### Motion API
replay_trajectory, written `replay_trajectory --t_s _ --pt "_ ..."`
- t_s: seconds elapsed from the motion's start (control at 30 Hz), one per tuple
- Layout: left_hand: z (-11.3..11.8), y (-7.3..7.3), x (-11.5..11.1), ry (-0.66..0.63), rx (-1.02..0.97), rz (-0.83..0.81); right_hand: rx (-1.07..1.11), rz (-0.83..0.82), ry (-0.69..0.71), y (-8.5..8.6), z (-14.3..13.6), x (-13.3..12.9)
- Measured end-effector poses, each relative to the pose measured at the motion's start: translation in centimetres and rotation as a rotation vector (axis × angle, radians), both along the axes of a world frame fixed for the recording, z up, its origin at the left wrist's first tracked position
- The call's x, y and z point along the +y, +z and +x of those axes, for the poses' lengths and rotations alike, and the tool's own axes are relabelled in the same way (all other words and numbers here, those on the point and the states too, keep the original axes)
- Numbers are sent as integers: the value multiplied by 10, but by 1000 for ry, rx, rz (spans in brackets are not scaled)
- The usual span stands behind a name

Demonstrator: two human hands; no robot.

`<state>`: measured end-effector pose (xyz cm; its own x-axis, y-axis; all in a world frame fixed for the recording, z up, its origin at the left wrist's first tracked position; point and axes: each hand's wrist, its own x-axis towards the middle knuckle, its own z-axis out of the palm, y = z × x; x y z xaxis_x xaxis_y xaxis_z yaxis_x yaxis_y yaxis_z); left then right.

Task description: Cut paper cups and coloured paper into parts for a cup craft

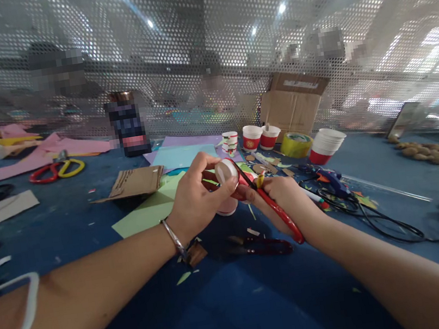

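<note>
My left hand (197, 192), a bracelet at its wrist, is closed around a small paper cup (226, 171) with its white round end turned toward me. In my right hand (284, 196) are scissors with red handles (280, 215); their dark blades lie against the cup's side. Whether the blades are cutting into it I cannot tell. Part of another pale round piece (227, 208) shows just below my left fingers. On the blue table under my hands lies a dark pair of snips (262, 245), with paper and cardboard scraps around it.
Stacked cups (327, 144), two red-and-white cups (253, 137), yellow tape (296, 144) and cardboard (295, 101) stand behind. A blue glue gun (334, 183) trails a black cable (395, 234) at right. Folded cardboard (137, 182), coloured paper (140, 215) and red-and-yellow scissors (57, 170) lie left. A perforated screen (184, 38) closes the back.
</note>
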<state>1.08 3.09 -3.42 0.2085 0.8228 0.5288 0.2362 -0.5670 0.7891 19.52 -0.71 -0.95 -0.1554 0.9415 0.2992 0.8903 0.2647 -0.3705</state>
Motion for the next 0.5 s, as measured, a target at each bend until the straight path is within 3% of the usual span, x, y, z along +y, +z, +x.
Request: replay_trajectory --t_s 0.27,0.5 --pt "0 0 2 -6 11 60 166 -124 21 4 -2 -2" --pt "-3 -1 4 -16 110 96 164 -174 12 5 -1 0"
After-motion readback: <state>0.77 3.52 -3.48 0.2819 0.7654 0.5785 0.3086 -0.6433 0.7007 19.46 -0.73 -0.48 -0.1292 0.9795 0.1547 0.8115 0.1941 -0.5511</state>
